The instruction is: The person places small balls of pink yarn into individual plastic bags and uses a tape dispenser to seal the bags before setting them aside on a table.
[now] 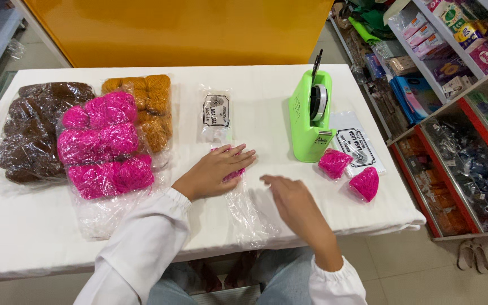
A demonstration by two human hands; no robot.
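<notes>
Under the left hand [217,171], pressed flat with fingers spread, lies a pink yarn ball [234,169] inside a clear plastic bag [245,210]. At four o'clock, the right hand [292,199] hovers open and empty over the white table [29,237]. Two loose pink yarn balls [334,163] sit at three o'clock beside the green tape dispenser [307,121]. Bagged pink yarn [104,146] lies at nine o'clock.

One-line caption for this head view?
Left hand presses a pink yarn ball in a clear bag; right hand hovers beside it.
</notes>
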